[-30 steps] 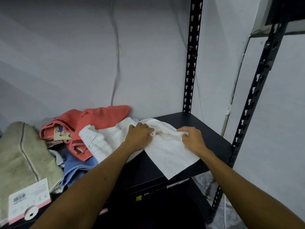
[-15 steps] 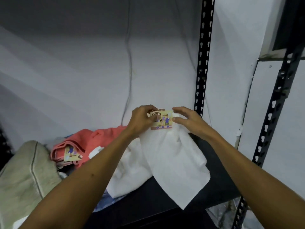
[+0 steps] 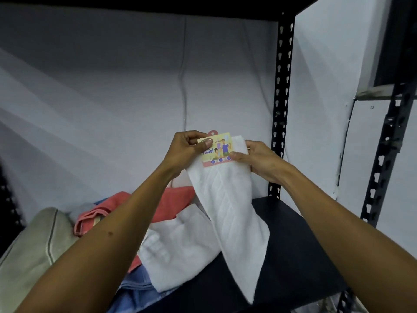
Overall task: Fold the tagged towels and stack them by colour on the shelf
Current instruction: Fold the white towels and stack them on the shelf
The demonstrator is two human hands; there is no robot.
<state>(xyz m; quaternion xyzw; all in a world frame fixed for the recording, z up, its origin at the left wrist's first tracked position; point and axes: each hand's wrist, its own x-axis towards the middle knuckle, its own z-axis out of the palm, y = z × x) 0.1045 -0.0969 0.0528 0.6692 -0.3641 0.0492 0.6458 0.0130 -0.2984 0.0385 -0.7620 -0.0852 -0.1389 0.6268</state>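
A white towel point(image 3: 234, 213) hangs above the black shelf point(image 3: 291, 251), held up by its top edge. Its yellow and pink card tag point(image 3: 217, 150) faces me. My left hand point(image 3: 187, 150) pinches the tag's left side, thumb on its front. My right hand point(image 3: 259, 160) grips the towel's top right corner, thumb at the tag's lower right edge. A second white towel point(image 3: 178, 245) lies crumpled on the shelf under my left forearm. Behind it lie a coral towel point(image 3: 173, 202) and a blue towel point(image 3: 135, 288).
A beige towel point(image 3: 29, 251) sits at the far left. Black slotted uprights point(image 3: 281, 105) stand at the shelf's back right and front right point(image 3: 383, 161). A grey wall with a thin cable point(image 3: 184, 86) is behind. Bare shelf surface shows on the right.
Both hands lifted the white towel off the shelf and raised it, bringing the tag upright in front of me. My view tilted upward.
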